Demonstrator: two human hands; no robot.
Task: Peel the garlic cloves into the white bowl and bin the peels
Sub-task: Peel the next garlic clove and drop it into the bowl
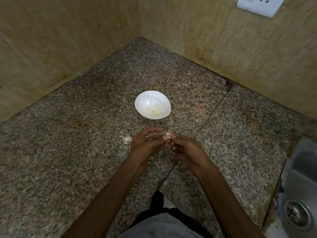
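Left grip [147,141] and right grip [187,152] together pinch one small garlic clove [168,134] over the desk [68,169], near the white bowl [151,117]; light, slick and papery, it likely handles best by its ends.

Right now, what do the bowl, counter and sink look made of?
White bowl: glossy, ceramic or melamine; soft highlight, cannot tell which.
Counter: speckled granite likely, by the grain and seam.
Sink: probably stainless steel, dull grey sheen, metal drain.
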